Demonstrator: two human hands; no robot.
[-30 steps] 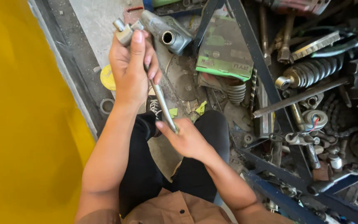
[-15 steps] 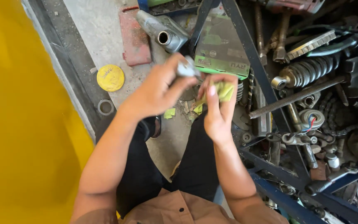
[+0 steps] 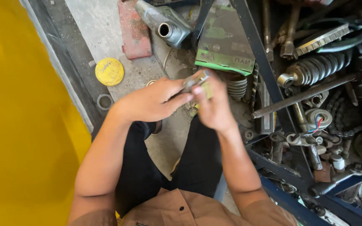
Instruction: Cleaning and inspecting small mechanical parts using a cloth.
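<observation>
My left hand (image 3: pixel 151 100) grips a small grey metal part (image 3: pixel 195 80) between thumb and fingers, held out in front of my knees. My right hand (image 3: pixel 214 106) is right against it, fingers curled around a small yellowish-green piece (image 3: pixel 208 88) next to the metal part. Both hands meet above the concrete floor (image 3: pixel 101 29). What lies between the two palms is partly hidden by the fingers and blurred.
A yellow round lid (image 3: pixel 109 71) and a metal ring (image 3: pixel 104 101) lie on the floor at left. A red flat block (image 3: pixel 134 31), a grey metal pipe piece (image 3: pixel 164 23) and a green box (image 3: pixel 225 39) sit ahead. A coil spring (image 3: pixel 315 69), threaded rod (image 3: pixel 302 96) and scrap parts fill the right.
My left hand came down from a raised position holding a long metal tool and joined my right hand. The view shifted slightly; both hands now work together on small parts.
</observation>
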